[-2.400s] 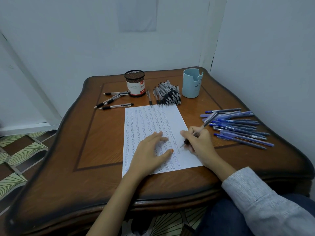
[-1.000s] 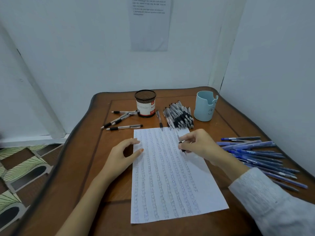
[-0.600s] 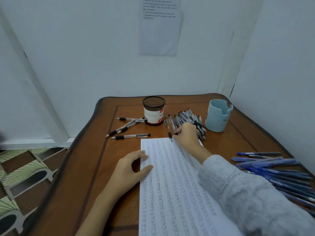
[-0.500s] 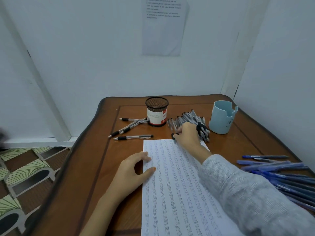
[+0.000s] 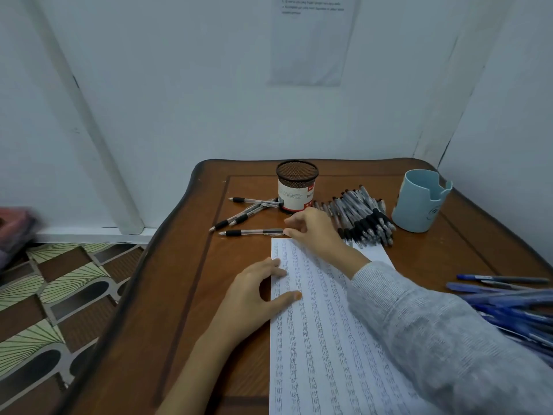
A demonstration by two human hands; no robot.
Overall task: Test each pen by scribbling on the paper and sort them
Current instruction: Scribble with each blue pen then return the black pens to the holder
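Fingers [image 5: 291, 232] of our right hand [image 5: 314, 235] pinch the tail of a pen [image 5: 254, 232] lying just beyond the paper [image 5: 314, 339], which our left hand [image 5: 254, 295] pins, fingers loosely spread. We should lay it alongside the nearby pens [image 5: 248, 211], then release cleanly.

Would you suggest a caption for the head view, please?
Left hand on the scribbled paper, right hand at the end of a black-grip pen near the mesh cup.

Printed notice [image 5: 311, 40] on the wall [image 5: 179, 85]; patterned floor tiles [image 5: 59, 295] at left.
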